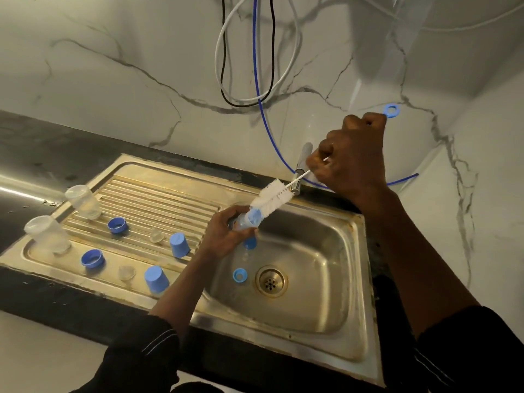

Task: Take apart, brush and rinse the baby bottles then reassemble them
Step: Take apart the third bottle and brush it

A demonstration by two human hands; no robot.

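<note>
My left hand [224, 236] grips a clear baby bottle [246, 221] tilted over the sink basin [312, 279], its mouth facing up and right. My right hand [351, 160] grips the handle of a white bottle brush [273, 195], whose blue ring end [390, 111] sticks out past my fist. The bristles sit just outside the bottle's mouth. Below the bottle a blue part [250, 243] shows, and a blue collar ring [240, 275] lies in the basin by the drain [271, 280].
On the drainboard [158, 191] stand two upturned clear bottles [83, 201] [48, 234], two blue collar rings [117, 224] [92, 258], two blue caps [179, 244] [156, 279] and two clear teats [156, 235] [126, 272]. The tap [302, 165] stands behind the basin, under hanging cables [255, 52].
</note>
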